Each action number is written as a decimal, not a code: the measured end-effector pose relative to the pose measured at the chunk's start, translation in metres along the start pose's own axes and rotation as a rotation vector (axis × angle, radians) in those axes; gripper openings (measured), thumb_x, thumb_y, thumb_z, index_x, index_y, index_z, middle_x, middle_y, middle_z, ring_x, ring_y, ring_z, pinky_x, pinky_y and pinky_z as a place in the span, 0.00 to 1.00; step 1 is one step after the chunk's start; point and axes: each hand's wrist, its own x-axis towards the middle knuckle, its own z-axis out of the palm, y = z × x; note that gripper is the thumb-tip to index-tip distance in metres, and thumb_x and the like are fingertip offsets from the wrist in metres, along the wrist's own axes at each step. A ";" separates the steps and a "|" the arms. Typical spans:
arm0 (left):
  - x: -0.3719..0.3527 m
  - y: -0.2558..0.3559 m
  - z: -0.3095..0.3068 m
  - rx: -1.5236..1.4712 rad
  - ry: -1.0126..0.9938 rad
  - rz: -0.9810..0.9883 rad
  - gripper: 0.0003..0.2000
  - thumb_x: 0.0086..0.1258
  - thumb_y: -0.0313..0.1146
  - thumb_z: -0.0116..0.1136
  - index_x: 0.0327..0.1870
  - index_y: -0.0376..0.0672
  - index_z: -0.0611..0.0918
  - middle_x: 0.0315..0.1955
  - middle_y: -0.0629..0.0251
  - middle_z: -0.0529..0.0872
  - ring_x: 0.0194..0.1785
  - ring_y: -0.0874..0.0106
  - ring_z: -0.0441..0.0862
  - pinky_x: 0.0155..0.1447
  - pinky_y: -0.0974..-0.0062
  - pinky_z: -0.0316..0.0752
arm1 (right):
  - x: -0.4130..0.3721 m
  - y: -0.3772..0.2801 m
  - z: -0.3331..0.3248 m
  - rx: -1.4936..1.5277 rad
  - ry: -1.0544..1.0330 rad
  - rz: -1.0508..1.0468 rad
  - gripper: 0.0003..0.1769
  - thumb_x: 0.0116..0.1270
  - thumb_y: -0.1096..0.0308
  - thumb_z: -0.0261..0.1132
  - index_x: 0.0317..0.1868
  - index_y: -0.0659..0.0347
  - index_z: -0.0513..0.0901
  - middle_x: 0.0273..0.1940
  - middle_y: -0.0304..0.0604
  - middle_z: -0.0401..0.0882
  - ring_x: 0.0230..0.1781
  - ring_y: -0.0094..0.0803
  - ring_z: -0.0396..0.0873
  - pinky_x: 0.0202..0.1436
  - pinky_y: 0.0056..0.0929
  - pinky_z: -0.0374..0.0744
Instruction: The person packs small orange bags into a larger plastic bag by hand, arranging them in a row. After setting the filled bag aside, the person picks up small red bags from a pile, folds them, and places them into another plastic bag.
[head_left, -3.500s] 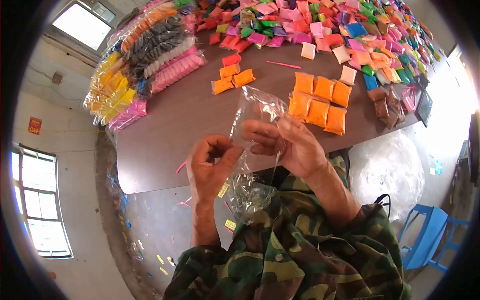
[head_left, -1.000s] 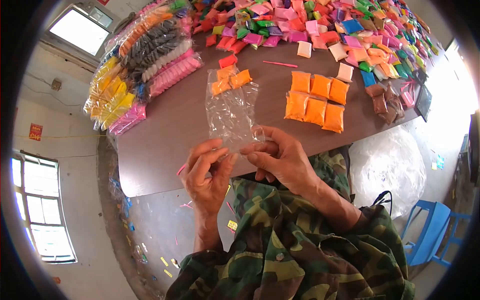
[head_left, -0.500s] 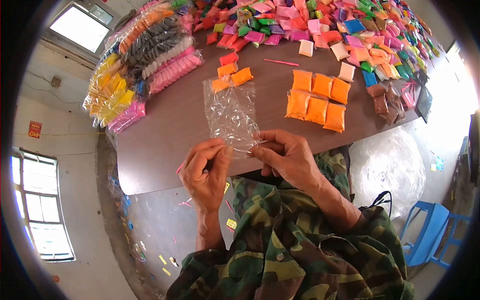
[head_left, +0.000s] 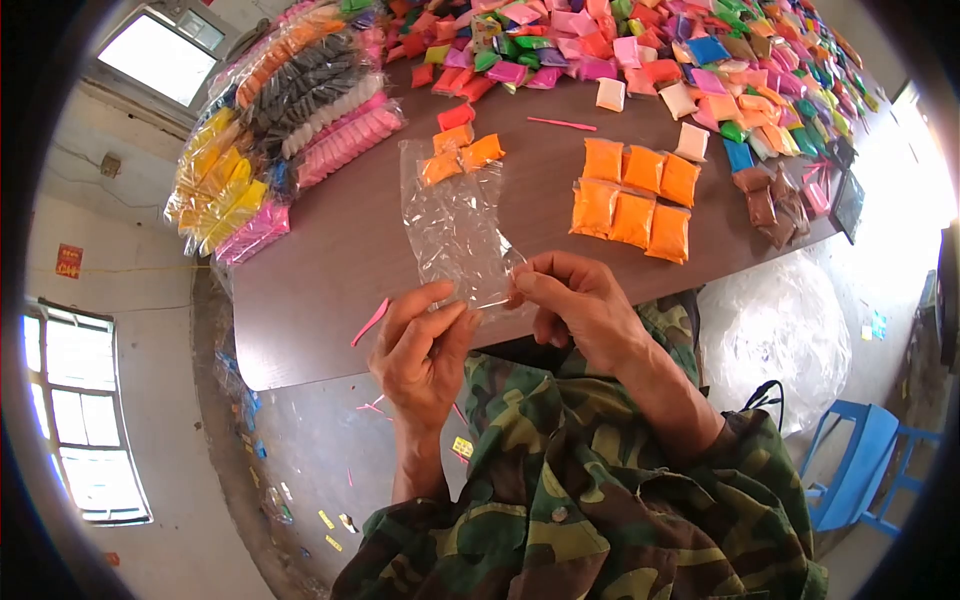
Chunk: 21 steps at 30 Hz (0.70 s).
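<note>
Our left hand point(head_left: 418, 350) and right hand point(head_left: 585, 305) pinch the bag point(head_left: 455, 235) by its lower end — long axis running up the frame.

- The room is bright with daylight; the table point(head_left: 330, 280) is evenly lit, with only faint, soft shadows on it.
- Left of the table, the lower window point(head_left: 95, 430) and the upper window point(head_left: 160, 58) are blown out to near white.
- Right of the table, a strong white glare washes out the floor and wall.
- A pale sheen lies on the table's near left corner.
- Small, sharp highlights glint on the clear bag point(head_left: 455, 235) over the table.
- Wide-angle distortion bows the table's edges and the walls; black fills the corners.
- Packets on the table look crisp nearby, softer at its far right.
</note>
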 end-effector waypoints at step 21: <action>-0.013 -0.001 -0.001 0.141 -0.023 0.276 0.15 0.57 0.25 0.84 0.44 0.40 0.92 0.51 0.57 0.92 0.36 0.68 0.89 0.38 0.72 0.85 | 0.024 0.009 -0.016 -0.056 0.101 -0.115 0.14 0.78 0.59 0.69 0.50 0.63 0.87 0.42 0.40 0.90 0.28 0.19 0.76 0.32 0.21 0.76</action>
